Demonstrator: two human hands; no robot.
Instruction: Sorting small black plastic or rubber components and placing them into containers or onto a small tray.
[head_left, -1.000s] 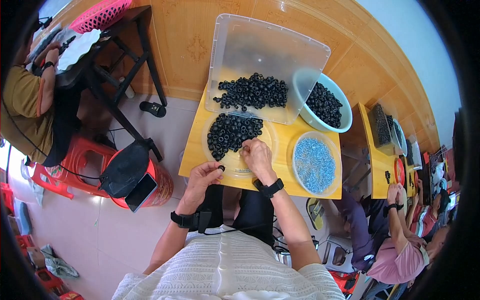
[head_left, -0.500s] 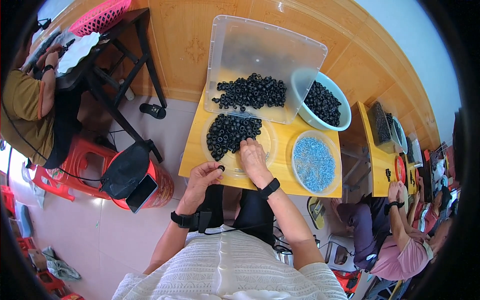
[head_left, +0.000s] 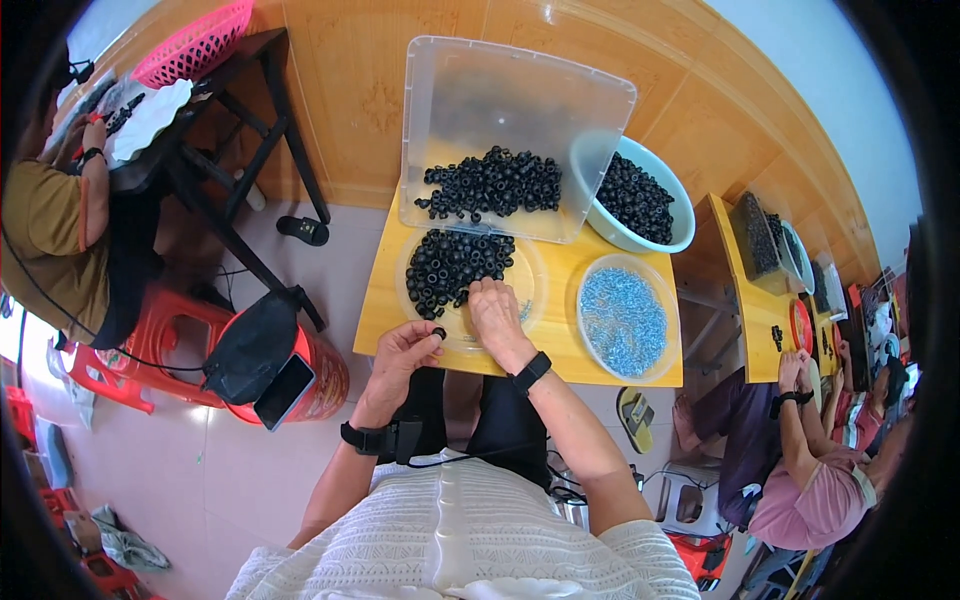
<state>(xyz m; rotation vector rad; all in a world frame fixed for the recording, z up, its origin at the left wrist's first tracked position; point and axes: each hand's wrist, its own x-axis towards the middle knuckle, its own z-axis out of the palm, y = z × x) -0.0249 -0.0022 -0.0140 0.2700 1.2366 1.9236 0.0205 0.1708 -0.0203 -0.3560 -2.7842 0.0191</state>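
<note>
Between the thumb and fingertips of my left hand (head_left: 395, 362) is a small black ring-shaped part (head_left: 439, 332), held just off the near edge of a shallow round clear tray (head_left: 543, 282). Many such parts lie heaped in that tray as a black pile (head_left: 448, 262). My right hand (head_left: 498, 318) reaches into the tray at the pile's near right side, its fingers bent down and together. Whatever its fingertips hold is hidden. A few tiny pale blue pieces (head_left: 526, 310) lie in the tray beside that hand.
Behind the tray, a clear plastic box (head_left: 510, 95) lies tipped, with more black parts inside. A pale blue bowl (head_left: 680, 205) of black parts and a round tub of small blue pieces (head_left: 624, 320) stand at the right of the yellow table (head_left: 560, 368). Other people sit at tables on both sides.
My right hand has drawn slightly nearer to me within the tray, and tiny blue pieces show beside it. My left hand keeps its hold on the black ring-shaped part.
</note>
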